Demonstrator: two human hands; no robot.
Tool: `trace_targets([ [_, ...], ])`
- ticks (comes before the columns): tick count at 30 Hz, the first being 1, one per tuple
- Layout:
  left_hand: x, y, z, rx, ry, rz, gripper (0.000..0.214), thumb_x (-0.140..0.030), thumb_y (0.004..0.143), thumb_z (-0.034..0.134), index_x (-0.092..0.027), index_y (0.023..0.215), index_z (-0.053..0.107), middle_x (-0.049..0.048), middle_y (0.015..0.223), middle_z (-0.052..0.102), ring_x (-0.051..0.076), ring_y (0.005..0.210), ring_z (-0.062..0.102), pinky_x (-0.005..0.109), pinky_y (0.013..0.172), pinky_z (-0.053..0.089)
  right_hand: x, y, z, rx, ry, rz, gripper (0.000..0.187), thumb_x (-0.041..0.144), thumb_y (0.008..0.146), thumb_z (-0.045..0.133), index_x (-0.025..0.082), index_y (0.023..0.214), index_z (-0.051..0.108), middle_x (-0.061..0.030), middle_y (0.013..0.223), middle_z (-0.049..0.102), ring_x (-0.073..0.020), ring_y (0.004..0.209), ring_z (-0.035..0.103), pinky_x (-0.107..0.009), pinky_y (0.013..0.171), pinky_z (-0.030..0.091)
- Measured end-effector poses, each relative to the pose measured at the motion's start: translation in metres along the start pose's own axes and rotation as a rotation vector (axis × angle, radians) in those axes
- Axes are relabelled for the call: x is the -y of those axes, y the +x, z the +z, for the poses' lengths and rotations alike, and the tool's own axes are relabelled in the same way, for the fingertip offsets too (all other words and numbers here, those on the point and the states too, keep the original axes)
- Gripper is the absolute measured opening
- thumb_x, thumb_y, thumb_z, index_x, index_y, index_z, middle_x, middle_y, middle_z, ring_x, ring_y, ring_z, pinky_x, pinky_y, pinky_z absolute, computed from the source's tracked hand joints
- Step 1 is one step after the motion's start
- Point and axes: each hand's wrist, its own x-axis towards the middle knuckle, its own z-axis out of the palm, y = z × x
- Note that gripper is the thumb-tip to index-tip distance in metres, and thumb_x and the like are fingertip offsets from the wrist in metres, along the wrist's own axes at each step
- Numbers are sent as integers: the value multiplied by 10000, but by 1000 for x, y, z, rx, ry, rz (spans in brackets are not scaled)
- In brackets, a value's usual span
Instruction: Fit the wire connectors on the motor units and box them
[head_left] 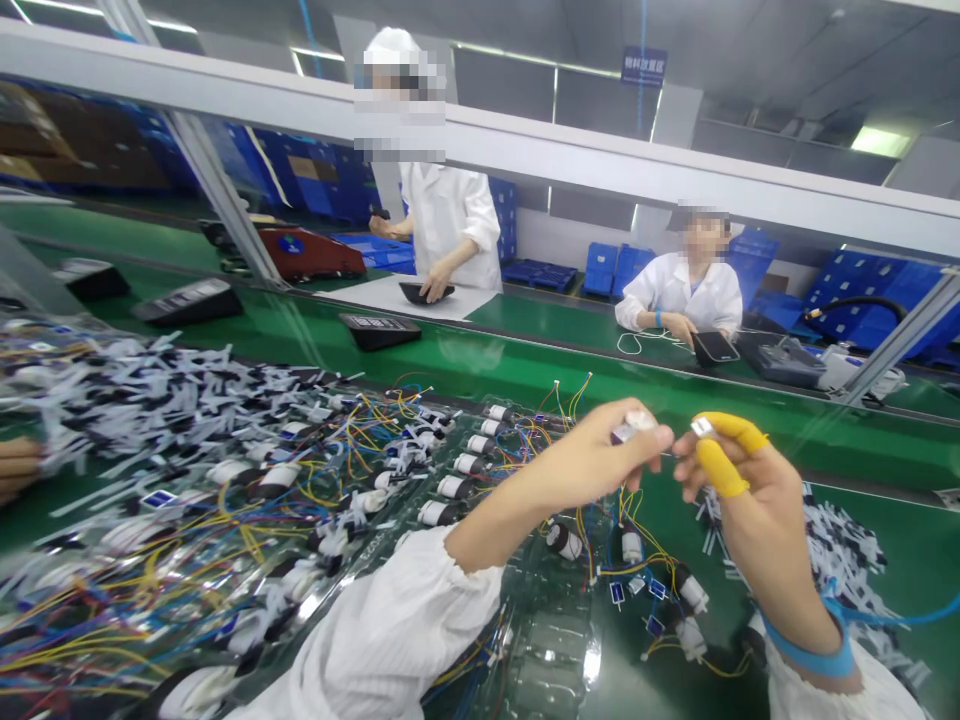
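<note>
Green-topped workbench [892, 545] stretches below me, with a clear moulded plastic tray [551, 650] at 6 o'clock holding white cylindrical parts with coloured wires [562, 541]; my left hand [577, 475] pinches a small white-and-silver piece [634, 425], and my right hand [750, 530], wearing yellow rubber finger cots [720, 468], pinches a tiny silver-white piece [703, 428] just beside it.

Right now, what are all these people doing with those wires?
A person in white sleeves pinches a tiny white part in the left hand and a tiny shiny piece in the right hand. Both hands are above a clear plastic tray of white parts with coloured wires. Yellow finger covers sit on the right hand. Across the green bench, a standing co-worker and a seated co-worker work too.
</note>
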Motion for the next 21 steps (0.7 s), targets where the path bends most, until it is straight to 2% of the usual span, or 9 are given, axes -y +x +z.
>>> trace_targets([
  [4, 7, -2, 2, 235, 164, -60, 417, -598, 908, 689, -193, 953, 601, -39, 677, 581, 114, 544, 501, 225, 489, 398, 6, 0, -7, -78, 80, -65, 150, 329, 961, 791, 276, 1096, 753, -32, 964, 763, -161, 769, 712, -261, 640, 613],
  [9, 14, 0, -5, 399, 370, -33, 232, -407, 906, 744, -187, 894, 672, -13, 726, 623, 130, 608, 531, 224, 533, 397, 23, 2, -16, -259, 171, -229, 151, 295, 952, 807, 244, 1081, 748, -23, 944, 740, -151, 757, 679, -263, 651, 589],
  [12, 12, 1, -7, 425, 374, -2, 160, -341, 901, 756, -201, 940, 690, -29, 752, 614, 125, 623, 533, 227, 579, 407, 28, 5, -21, -351, 182, -288, 162, 273, 925, 838, 227, 1053, 750, -9, 933, 730, -129, 719, 646, -256, 661, 574],
  [17, 8, 3, -8, 436, 360, 20, 282, -355, 948, 713, -202, 1178, 658, -21, 881, 645, 109, 649, 540, 239, 648, 437, 28, 10, -27, -437, 215, -358, 172, 265, 903, 857, 202, 1014, 742, -6, 929, 743, -120, 714, 644, -245, 670, 564],
  [21, 8, 2, -9, 423, 356, 31, 236, -384, 941, 706, -190, 1064, 651, -29, 798, 596, 118, 659, 502, 232, 601, 411, 29, 9, -28, -454, 223, -345, 161, 243, 919, 839, 178, 1023, 735, -15, 931, 746, -112, 709, 644, -237, 677, 567],
])
